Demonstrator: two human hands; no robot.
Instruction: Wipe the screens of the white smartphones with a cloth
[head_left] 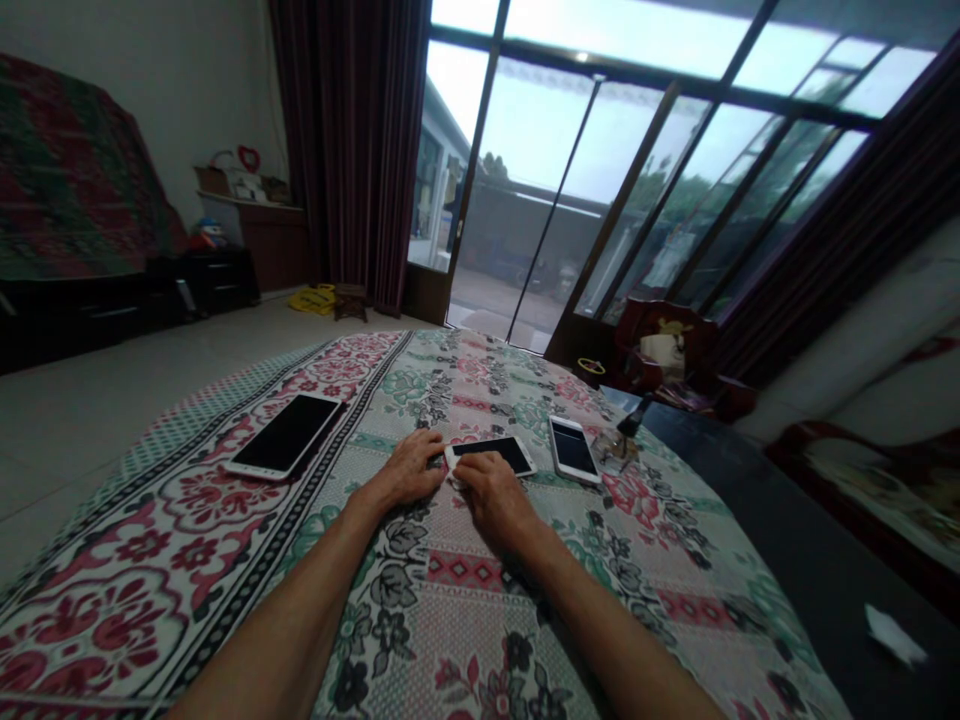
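A white phone with a dark screen [506, 453] lies sideways on the patterned tablecloth [465, 620], between my hands and slightly beyond them. My left hand [414, 466] rests at its left end, fingers bent together; what they hold, if anything, is hidden. Over the phone's near left corner is my right hand [491, 490], its fingers curled and pressed at the edge. A larger white-framed phone [285, 434] lies to the left, screen dark. Another phone [574, 449] lies to the right, screen dark apart from a light strip at its top.
Right of the phones stands a small glass object [619, 447] with a dark top. A dark surface [765, 500] adjoins the table at the right, with a white scrap [894, 636] on it. Beyond are a wooden chair [660, 350], glass doors and curtains.
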